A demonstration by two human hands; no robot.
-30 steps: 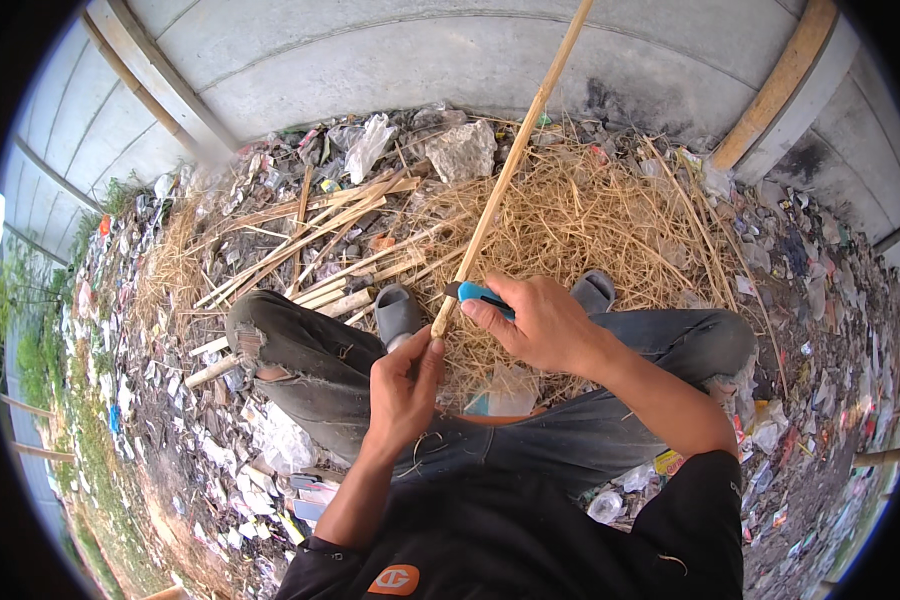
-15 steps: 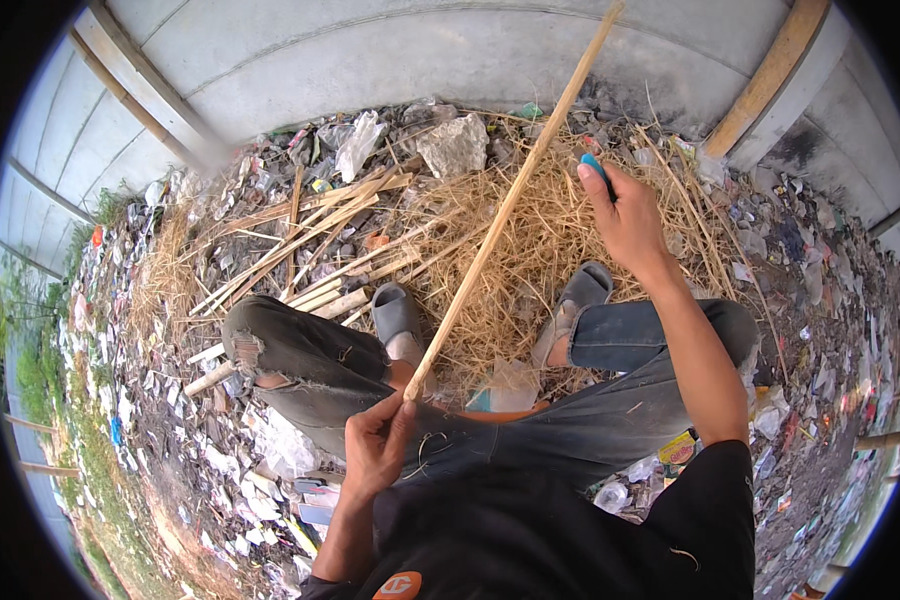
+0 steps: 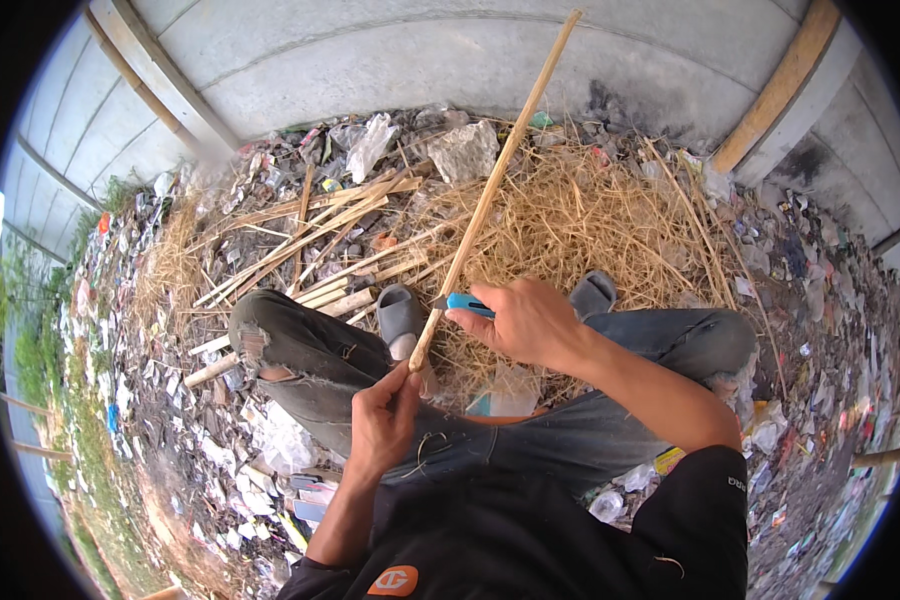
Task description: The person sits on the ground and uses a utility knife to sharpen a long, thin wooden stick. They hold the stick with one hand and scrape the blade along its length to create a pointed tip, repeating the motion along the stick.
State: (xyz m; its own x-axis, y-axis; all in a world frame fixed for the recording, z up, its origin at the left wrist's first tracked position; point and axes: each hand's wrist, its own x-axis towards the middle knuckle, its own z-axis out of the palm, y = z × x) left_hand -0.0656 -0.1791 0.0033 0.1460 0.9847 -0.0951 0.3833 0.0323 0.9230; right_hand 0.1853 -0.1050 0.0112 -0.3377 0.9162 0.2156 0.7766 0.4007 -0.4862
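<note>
A long, pale bamboo strip [image 3: 500, 170] slants up and away from my lap toward the wall. My left hand [image 3: 385, 415] pinches its near end between thumb and fingers. In my right hand [image 3: 530, 325] is a utility knife with a blue handle [image 3: 467, 304]. Its dark blade touches the strip a short way above my left hand, and the knife lies across the strip. My fingers partly hide the handle.
Several cut bamboo strips [image 3: 315, 235] lie in a pile at the left, beyond my knee. Curly shavings [image 3: 570, 220] cover the ground in front of my feet. A rock [image 3: 464, 152] sits near the grey concrete wall [image 3: 370, 60]. Scattered litter surrounds me.
My right hand has come down and to the left with the knife, bringing its blade onto the bamboo strip. The strip's far end has shifted slightly left.
</note>
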